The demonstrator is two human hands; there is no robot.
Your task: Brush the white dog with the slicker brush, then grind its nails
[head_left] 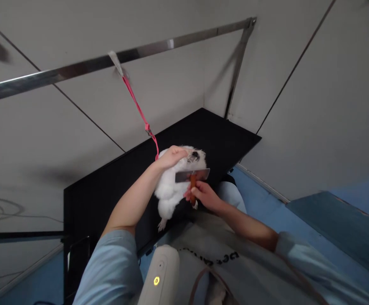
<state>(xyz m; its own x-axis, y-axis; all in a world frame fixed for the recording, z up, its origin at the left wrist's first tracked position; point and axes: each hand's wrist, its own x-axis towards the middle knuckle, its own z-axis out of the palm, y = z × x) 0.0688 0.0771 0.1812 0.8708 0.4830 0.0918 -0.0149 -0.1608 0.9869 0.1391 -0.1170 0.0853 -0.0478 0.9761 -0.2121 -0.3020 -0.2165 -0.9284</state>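
A small white dog (169,186) is on the black table (108,199), its dark nose (195,155) toward the right. My left hand (173,156) lies on the dog's head, fingers closed on the fur beside the muzzle. In my right hand (205,195) is a slicker brush (193,186) with a brown handle and a wide metal head. The brush head is at the dog's chin and chest; whether its pins touch the fur is hidden. A pink leash (136,101) runs down to the dog's neck area.
A metal bar (149,50) crosses above the table, and the leash is looped on it by a white strap (116,63). Pale wall panels (86,152) stand behind. A light grey device (161,271) with a yellow light is close below me, over my grey apron (235,275).
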